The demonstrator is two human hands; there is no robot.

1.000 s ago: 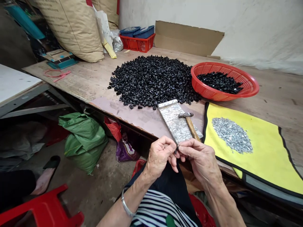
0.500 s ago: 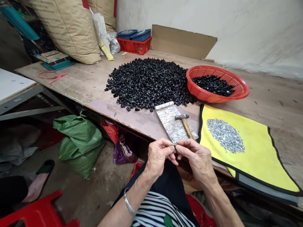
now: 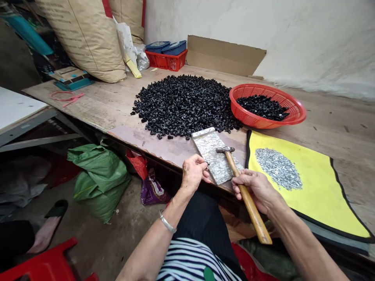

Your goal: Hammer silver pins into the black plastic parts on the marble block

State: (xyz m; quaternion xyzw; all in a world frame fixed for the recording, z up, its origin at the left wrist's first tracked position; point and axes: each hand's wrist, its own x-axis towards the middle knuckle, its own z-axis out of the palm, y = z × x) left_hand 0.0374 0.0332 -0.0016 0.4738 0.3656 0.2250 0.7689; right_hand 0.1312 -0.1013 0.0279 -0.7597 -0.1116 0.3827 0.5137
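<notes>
Between the thumb and fingertips of my left hand (image 3: 194, 171) is a small black part (image 3: 208, 164) with a shiny spot on it, close to the left edge of a scuffed metal plate (image 3: 206, 150). My right hand (image 3: 254, 187) grips the wooden handle of a hammer (image 3: 247, 199). The hammer's head lies over the plate's right side. Behind the plate spreads a large heap of small black parts (image 3: 184, 103). Small silvery metal pieces (image 3: 278, 168) form a pile on a yellow cloth (image 3: 318, 187) at the right.
A red plastic basket (image 3: 297, 111) holding more black parts stands right of the heap. Large paper sacks (image 3: 84, 39), a red crate (image 3: 166, 60) and a cardboard sheet (image 3: 225, 54) are at the back. Below the table edge sits a green sack (image 3: 98, 179). A person's foot (image 3: 43, 236) shows at left.
My hands have come apart. The right hand has moved to the hammer and taken hold of its handle; the left has shifted up toward the plate with the black part.
</notes>
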